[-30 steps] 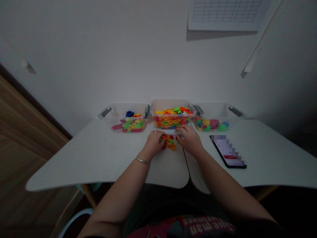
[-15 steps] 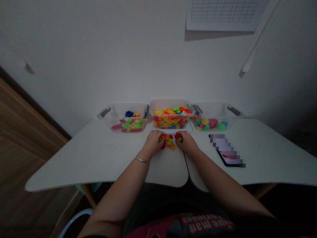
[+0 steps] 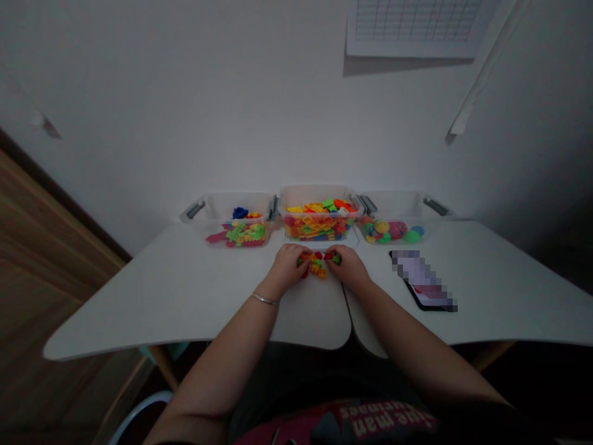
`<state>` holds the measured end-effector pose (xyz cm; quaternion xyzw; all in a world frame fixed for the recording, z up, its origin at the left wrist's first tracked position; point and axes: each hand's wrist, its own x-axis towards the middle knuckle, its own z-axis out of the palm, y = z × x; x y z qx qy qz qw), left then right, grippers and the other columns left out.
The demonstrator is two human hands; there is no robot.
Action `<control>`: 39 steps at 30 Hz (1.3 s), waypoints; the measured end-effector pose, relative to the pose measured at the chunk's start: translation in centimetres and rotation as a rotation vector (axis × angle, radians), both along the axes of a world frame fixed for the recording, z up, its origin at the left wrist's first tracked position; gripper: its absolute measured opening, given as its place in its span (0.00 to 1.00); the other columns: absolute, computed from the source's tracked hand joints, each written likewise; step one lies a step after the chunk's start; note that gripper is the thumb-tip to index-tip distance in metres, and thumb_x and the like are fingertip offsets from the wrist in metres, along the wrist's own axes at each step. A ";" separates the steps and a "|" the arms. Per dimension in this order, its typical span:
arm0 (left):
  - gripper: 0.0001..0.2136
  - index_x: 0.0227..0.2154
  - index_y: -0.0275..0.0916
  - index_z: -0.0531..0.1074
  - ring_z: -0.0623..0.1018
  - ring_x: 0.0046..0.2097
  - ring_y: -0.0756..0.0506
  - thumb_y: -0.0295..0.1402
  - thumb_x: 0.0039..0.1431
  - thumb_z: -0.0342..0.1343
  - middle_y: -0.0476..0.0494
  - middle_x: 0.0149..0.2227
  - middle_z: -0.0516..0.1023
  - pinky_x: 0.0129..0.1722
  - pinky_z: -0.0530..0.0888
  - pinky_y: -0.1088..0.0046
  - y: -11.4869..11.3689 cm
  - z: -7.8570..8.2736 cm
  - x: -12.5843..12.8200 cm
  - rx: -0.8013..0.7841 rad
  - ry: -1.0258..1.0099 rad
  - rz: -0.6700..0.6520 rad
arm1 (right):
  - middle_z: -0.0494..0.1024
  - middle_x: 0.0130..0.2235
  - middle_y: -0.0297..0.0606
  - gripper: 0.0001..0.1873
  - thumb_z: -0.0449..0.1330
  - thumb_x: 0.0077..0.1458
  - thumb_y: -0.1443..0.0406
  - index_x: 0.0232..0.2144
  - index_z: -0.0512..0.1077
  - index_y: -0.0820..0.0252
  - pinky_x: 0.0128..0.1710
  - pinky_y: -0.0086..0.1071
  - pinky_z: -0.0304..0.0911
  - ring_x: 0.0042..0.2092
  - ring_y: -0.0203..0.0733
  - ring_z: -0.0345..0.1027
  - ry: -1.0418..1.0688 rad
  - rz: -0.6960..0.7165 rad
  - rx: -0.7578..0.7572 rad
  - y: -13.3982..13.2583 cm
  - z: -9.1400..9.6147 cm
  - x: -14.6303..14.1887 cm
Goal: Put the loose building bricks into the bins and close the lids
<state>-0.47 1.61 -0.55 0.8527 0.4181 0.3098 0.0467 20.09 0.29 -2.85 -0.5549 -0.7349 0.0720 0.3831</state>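
Both hands meet at the middle of the white table, around a small cluster of plastic building blocks (image 3: 317, 269) in orange, yellow, red and green. My left hand (image 3: 286, 266) has its fingers curled round the left end of the cluster, where red, orange and green blocks show beside the fingertips. From the other side, my right hand (image 3: 350, 266) pinches a red and green block (image 3: 329, 256), close to the cluster. Whether that block touches the others I cannot tell. The fingers hide parts of the blocks.
Along the wall stand three clear bins: the left bin (image 3: 208, 213) and middle bin (image 3: 315, 193) hold building blocks, the right bin (image 3: 393, 201) coloured balls. A phone (image 3: 424, 281) lies to the right. A seam (image 3: 348, 309) crosses the table (image 3: 185, 296).
My right hand has shifted slightly left with its red and green block, nearer the cluster. The left hand stays in place. The whole view has drifted a little.
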 end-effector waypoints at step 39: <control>0.11 0.36 0.40 0.69 0.75 0.40 0.43 0.30 0.49 0.62 0.45 0.36 0.76 0.42 0.72 0.65 0.3 0.8 -0.5 -0.070 -0.251 0.266 | 0.76 0.43 0.44 0.07 0.54 0.57 0.65 0.34 0.72 0.58 0.54 0.45 0.61 0.47 0.47 0.68 0.085 -0.193 0.404 5.0 8.1 1.6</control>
